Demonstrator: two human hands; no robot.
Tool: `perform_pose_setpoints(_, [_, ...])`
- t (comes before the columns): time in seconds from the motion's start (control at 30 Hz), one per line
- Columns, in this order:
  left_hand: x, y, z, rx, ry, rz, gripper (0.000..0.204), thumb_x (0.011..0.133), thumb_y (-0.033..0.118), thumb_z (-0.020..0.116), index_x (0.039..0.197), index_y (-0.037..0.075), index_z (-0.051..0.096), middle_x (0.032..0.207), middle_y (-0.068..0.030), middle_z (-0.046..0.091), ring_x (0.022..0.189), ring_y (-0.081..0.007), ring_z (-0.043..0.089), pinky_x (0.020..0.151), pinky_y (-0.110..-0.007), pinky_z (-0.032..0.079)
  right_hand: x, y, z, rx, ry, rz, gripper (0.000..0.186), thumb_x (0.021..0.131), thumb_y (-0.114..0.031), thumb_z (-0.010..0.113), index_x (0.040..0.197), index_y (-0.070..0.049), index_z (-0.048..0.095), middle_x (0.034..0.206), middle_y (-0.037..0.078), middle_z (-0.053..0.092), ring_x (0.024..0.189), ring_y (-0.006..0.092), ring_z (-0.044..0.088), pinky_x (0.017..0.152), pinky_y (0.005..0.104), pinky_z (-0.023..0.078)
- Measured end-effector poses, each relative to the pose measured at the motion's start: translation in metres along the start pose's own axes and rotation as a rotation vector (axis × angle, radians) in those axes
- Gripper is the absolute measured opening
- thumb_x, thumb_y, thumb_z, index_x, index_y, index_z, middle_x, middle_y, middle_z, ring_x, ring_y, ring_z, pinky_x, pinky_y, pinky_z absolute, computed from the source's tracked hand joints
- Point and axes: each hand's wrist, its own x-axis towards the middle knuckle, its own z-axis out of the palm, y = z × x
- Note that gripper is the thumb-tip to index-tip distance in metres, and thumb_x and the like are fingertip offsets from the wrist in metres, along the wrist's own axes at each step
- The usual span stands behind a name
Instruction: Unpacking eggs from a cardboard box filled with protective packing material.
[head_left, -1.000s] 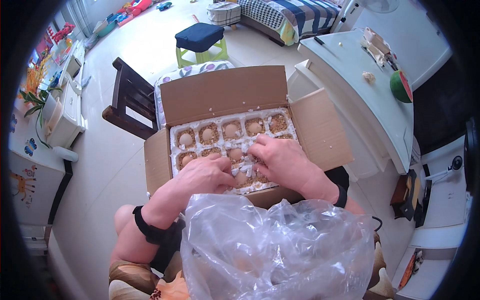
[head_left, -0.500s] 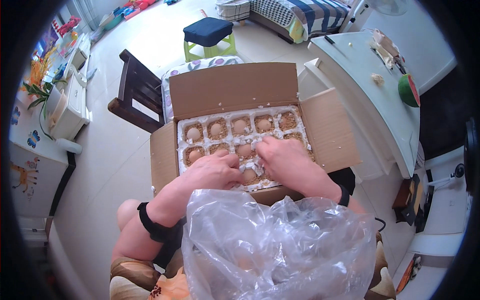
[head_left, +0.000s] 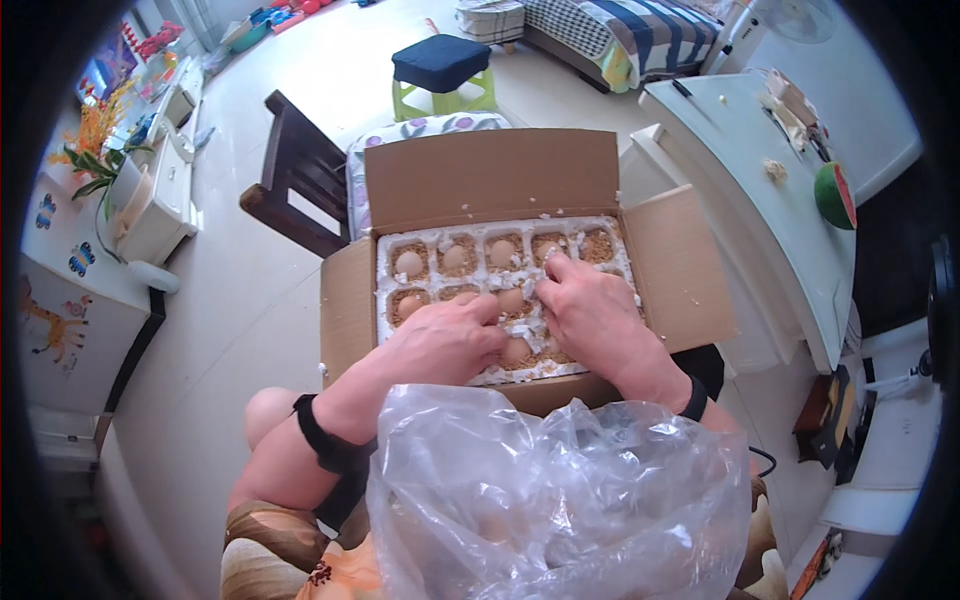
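An open cardboard box (head_left: 490,175) holds a white foam tray (head_left: 432,240) with several pale eggs (head_left: 408,263) in separate cells, bedded in light-brown flakes, with white foam crumbs about. My left hand (head_left: 435,340) has its fingers curled down into the nearer cells; what they hold, if anything, is hidden. Further back, my right hand (head_left: 600,315) pinches at the edge of a back-row cell, its fingertips too small to show what is between them. A crumpled clear plastic bag (head_left: 560,490) lies over my lap, in front of the box.
A dark wooden chair (head_left: 275,200) with a patterned cushion is behind the box. A green stool (head_left: 440,70) with a dark pad stands further back. A white table (head_left: 740,200) with a watermelon half (head_left: 835,195) is at right, a white cabinet (head_left: 155,230) at left, a bed (head_left: 640,40) beyond.
My right hand's fingertips have moved back toward the back row of cells. My left hand stays curled over the nearer cells. The whole view has shifted slightly rightward.
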Motion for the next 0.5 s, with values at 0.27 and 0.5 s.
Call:
perform_pose_setpoints(0.27, [0.004, -0.003, 0.005, 0.044, 0.05, 0.082, 0.011, 0.085, 0.016, 0.066, 0.09, 0.006, 0.063, 0.1, -0.0096, 0.053, 0.1, -0.0268, 0.059, 0.081, -0.039, 0.049, 0.008, 0.008, 0.004, 0.121, 0.0, -0.026, 0.009, 0.078, -0.007, 0.065, 0.087, -0.006, 0.065, 0.092, 0.009, 0.06, 0.083, 0.0306, 0.066, 0.07, 0.0442, 0.054])
perform_pose_setpoints(0.5, [0.008, -0.006, 0.007, 0.055, 0.121, 0.046, 0.025, 0.084, 0.014, 0.067, 0.108, 0.008, 0.063, 0.104, -0.0091, 0.055, 0.104, -0.0274, 0.058, 0.088, -0.04, 0.048, 0.016, 0.004, 0.004, 0.138, 0.007, 0.082, 0.016, 0.079, -0.012, 0.066, 0.095, -0.008, 0.066, 0.096, 0.009, 0.062, 0.083, 0.0315, 0.067, 0.072, 0.0435, 0.054])
